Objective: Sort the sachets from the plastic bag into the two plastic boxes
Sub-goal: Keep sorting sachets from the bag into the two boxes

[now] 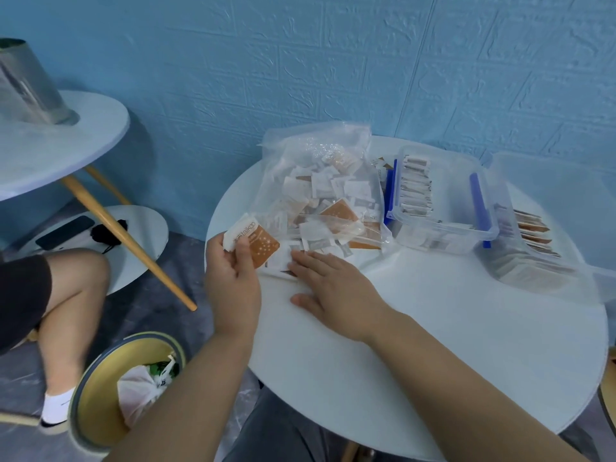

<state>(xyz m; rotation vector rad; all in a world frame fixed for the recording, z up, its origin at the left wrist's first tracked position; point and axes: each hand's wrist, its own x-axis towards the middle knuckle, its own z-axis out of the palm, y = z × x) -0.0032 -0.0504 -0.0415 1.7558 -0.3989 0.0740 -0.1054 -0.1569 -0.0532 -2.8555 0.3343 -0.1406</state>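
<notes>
1. At centre left of the frame, the left hand grips a stack of sachets. An orange one faces up with white ones behind it. The fingers are curled round the stack and the thumb lies across its face.
2. Just to its right, the right hand lies flat, its fingers straight and close together. The tips rest on the loose sachets spilled at the mouth of the plastic bag. It holds nothing.
3. The bag lies at mid-frame on the white table, still largely full. Right of it stands the box with blue clips, holding a row of pale sachets. The second box, at the right edge, holds orange ones.
4. The step seems to be drawing out another sachet. It would go best if the flat fingers slide one piece clear of the pile before pinching it.
5. Keeping the held stack to one kind would let it go into one box in a single drop.
</notes>
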